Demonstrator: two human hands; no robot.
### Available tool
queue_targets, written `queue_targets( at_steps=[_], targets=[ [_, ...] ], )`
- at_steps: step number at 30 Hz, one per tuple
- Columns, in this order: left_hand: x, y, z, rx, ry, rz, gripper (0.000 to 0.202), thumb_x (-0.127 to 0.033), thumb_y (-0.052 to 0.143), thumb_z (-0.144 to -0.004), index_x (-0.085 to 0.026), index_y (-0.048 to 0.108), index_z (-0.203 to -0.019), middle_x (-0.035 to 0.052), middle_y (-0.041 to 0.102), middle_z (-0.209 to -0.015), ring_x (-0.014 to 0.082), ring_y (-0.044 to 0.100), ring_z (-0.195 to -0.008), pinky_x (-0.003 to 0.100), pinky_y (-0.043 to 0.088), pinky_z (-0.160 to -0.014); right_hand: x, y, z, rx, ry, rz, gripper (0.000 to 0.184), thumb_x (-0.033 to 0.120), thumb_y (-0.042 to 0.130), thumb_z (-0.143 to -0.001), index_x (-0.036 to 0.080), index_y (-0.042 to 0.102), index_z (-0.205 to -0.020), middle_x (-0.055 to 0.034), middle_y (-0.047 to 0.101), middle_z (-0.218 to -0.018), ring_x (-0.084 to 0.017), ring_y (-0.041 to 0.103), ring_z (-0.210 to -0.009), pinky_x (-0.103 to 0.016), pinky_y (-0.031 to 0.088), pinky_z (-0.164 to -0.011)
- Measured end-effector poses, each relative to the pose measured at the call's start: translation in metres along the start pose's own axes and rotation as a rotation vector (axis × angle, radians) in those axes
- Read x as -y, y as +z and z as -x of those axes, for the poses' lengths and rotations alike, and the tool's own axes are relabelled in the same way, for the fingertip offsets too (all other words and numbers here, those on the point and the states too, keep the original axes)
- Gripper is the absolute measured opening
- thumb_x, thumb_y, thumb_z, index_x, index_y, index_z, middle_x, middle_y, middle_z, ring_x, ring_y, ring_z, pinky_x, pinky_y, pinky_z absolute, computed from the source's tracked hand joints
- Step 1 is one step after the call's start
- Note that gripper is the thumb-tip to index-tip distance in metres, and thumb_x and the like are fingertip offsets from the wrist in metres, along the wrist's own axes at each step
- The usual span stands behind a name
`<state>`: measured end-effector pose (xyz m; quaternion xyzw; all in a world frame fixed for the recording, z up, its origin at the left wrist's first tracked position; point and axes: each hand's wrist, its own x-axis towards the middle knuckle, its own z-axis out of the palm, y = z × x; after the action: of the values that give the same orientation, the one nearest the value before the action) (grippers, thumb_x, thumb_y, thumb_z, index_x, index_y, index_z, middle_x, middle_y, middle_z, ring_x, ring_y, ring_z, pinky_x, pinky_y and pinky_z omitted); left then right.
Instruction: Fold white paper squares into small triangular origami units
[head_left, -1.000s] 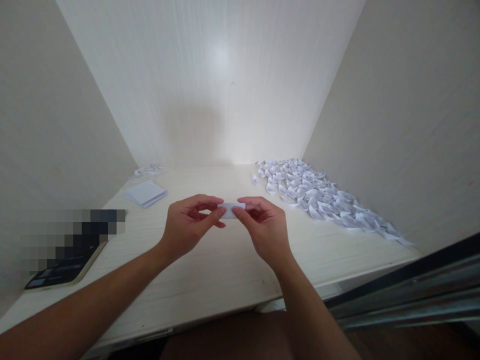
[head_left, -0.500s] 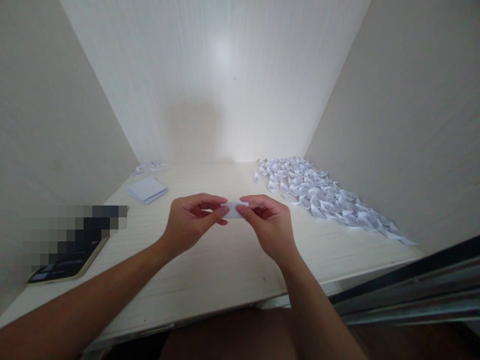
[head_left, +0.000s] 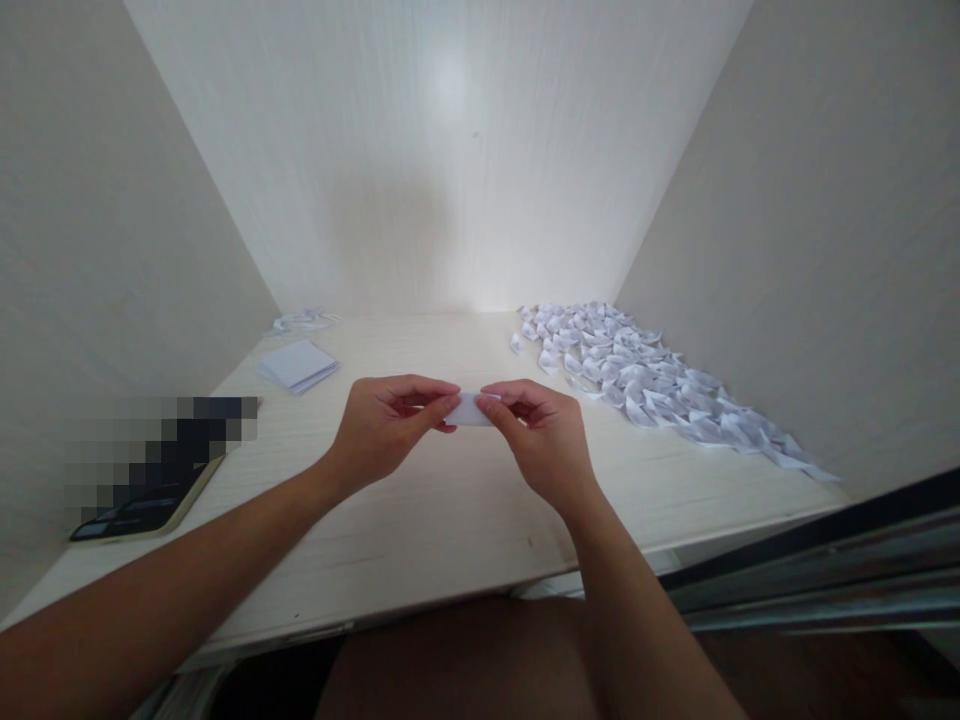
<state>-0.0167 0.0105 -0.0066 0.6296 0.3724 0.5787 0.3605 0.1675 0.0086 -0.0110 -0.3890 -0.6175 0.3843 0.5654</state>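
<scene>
Left hand and right hand pinch a small white paper, one end each, over the worktop, back from its front edge. Looks light, easily creased from here; end grip suits.

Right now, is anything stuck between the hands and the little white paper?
Nothing visible: the left hand and right hand both pinch the white paper directly. The paper stack lies off to the left, the pile of folded pieces off to the right.
</scene>
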Motion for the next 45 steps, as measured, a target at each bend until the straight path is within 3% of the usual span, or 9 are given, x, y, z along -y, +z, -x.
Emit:
queue_targets(
  at_steps=[7,11,15,20,26,37,45],
  targets=[
    [0.003,-0.003,-0.001,0.078,-0.039,-0.138,0.014,-0.028,0.079,-0.078,-0.015,0.078,-0.082,0.0045,0.078,-0.074,0.0154,0.073,-0.062,0.023,0.063,-0.059,-0.004,-0.004,0.0,0.103,-0.031,0.265,0.013,0.026,0.065,-0.09,0.019,0.07,-0.081,-0.0019,0.073,-0.077,-0.014,0.063,-0.068,-0.026,0.046,-0.061],
    [0.01,-0.002,-0.003,0.173,-0.167,-0.054,0.028,-0.036,0.077,-0.082,-0.015,0.075,-0.1,0.0035,0.078,-0.08,0.0166,0.074,-0.07,0.03,0.066,-0.066,-0.005,-0.005,0.0,0.111,-0.086,0.37,0.014,0.023,0.063,-0.091,0.019,0.07,-0.08,-0.0008,0.072,-0.076,-0.014,0.063,-0.069,-0.026,0.045,-0.063],
    [0.016,-0.004,-0.005,0.251,-0.266,-0.06,0.03,-0.043,0.076,-0.082,-0.013,0.075,-0.085,0.0047,0.076,-0.079,0.0158,0.071,-0.07,0.03,0.066,-0.065,-0.006,-0.005,0.0,0.098,-0.097,0.401,0.014,0.021,0.062,-0.091,0.019,0.069,-0.079,-0.0004,0.072,-0.075,-0.014,0.063,-0.068,-0.026,0.046,-0.066],
    [0.017,-0.005,-0.007,0.246,-0.275,-0.075,0.031,-0.043,0.078,-0.079,-0.013,0.073,-0.075,0.0023,0.072,-0.069,0.0132,0.067,-0.063,0.027,0.065,-0.061,-0.007,-0.004,0.0,0.112,-0.107,0.429,0.013,0.019,0.062,-0.09,0.019,0.069,-0.079,-0.0003,0.072,-0.076,-0.014,0.063,-0.068,-0.027,0.045,-0.067],
    [0.012,-0.002,-0.005,0.256,-0.265,-0.065,0.029,-0.041,0.078,-0.079,-0.013,0.078,-0.087,0.0055,0.077,-0.082,0.0152,0.069,-0.069,0.029,0.066,-0.064,-0.011,-0.009,-0.002,0.121,-0.076,0.422,0.013,0.019,0.061,-0.09,0.019,0.069,-0.08,-0.0012,0.072,-0.077,-0.015,0.062,-0.069,-0.027,0.044,-0.065],
    [0.012,-0.001,-0.003,0.172,-0.208,-0.151,0.023,-0.036,0.076,-0.08,-0.013,0.078,-0.084,0.0042,0.075,-0.078,0.0151,0.068,-0.065,0.028,0.066,-0.056,-0.014,-0.01,-0.004,0.157,-0.061,0.364,0.014,0.022,0.058,-0.092,0.019,0.065,-0.081,-0.0012,0.069,-0.077,-0.014,0.06,-0.069,-0.027,0.045,-0.065],
    [0.014,0.0,-0.001,0.174,-0.216,-0.109,0.025,-0.037,0.075,-0.082,-0.012,0.078,-0.087,0.0049,0.076,-0.079,0.0165,0.071,-0.069,0.03,0.068,-0.062,-0.018,-0.011,-0.005,0.203,-0.033,0.334,0.014,0.026,0.057,-0.094,0.019,0.066,-0.085,-0.0008,0.069,-0.077,-0.013,0.058,-0.067,-0.026,0.044,-0.064]
  ],
)
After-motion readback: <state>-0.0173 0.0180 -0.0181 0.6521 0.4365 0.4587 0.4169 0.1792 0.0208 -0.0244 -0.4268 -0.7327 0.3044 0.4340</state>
